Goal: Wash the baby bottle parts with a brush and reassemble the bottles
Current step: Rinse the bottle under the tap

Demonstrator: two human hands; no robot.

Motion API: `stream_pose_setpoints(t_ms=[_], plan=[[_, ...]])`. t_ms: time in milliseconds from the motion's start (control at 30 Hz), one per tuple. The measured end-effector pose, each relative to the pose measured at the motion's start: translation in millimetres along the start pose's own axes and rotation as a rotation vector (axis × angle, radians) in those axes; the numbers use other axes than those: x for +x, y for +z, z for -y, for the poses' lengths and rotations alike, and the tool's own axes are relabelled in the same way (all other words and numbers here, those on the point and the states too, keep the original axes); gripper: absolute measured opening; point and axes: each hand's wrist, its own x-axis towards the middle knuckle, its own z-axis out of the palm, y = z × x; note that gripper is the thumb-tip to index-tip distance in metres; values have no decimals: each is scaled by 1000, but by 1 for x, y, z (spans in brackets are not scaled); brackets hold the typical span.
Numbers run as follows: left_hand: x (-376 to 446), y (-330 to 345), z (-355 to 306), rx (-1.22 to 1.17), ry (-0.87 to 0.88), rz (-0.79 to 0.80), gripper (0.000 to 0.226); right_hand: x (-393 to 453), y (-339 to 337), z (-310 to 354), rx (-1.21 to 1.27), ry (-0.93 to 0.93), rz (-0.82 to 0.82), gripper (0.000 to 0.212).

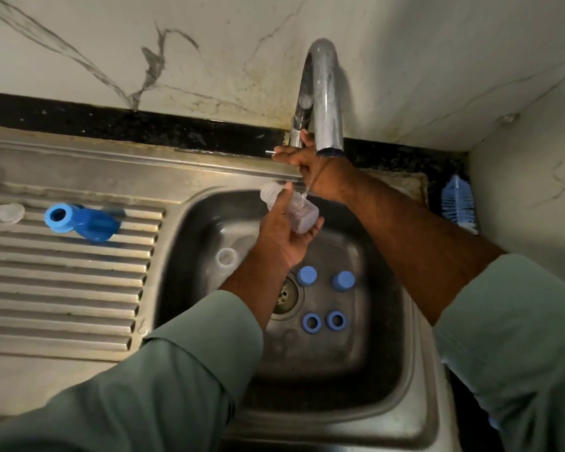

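Observation:
My left hand [286, 230] grips a clear baby bottle [299, 210] tilted under the thin stream of water from the tap spout [328, 125]. My right hand [302, 158] reaches behind the spout, its fingers on the tap lever [271, 154]. A second clear bottle [227, 257] lies in the sink basin. Two blue caps [307, 276] [343, 281] and two blue collar rings [312, 322] [336, 320] lie near the drain [286, 295]. On the ribbed drainboard lie a blue ring and cap [82, 221] and a clear teat [4, 212].
A blue and white bottle brush [459, 203] stands on the dark counter at the right, against the wall corner. The steel sink [405, 353] has a ribbed drainboard [62, 288] on its left. A marble-patterned wall rises behind the tap.

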Motion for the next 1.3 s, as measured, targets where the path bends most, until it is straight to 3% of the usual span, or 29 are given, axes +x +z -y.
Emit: stream_pose_setpoints(t_ms=[233,367,500,667,800,900,1133,1300], plan=[[1,-16,2,47,-16,8,43,1,7,-9,-107,-8,2,44],[1,-18,-1,150,-15,26,58,0,17,-12,-110,-69,-60,49],[2,-13,-5,227,48,46,52,2,19,-13,-100,-54,-70,47],[8,-16,-4,305,108,-38,59,-4,18,-9,54,-54,-64,38],[8,-13,-8,162,67,-9,59,-10,16,4,251,48,-72,38],[5,-6,-10,139,69,51,71,-10,20,6,217,13,-114,36],[7,2,-11,80,146,66,53,-14,27,11,386,2,-186,36],[3,3,-15,105,199,-50,44,-21,37,20,364,35,-264,39]])
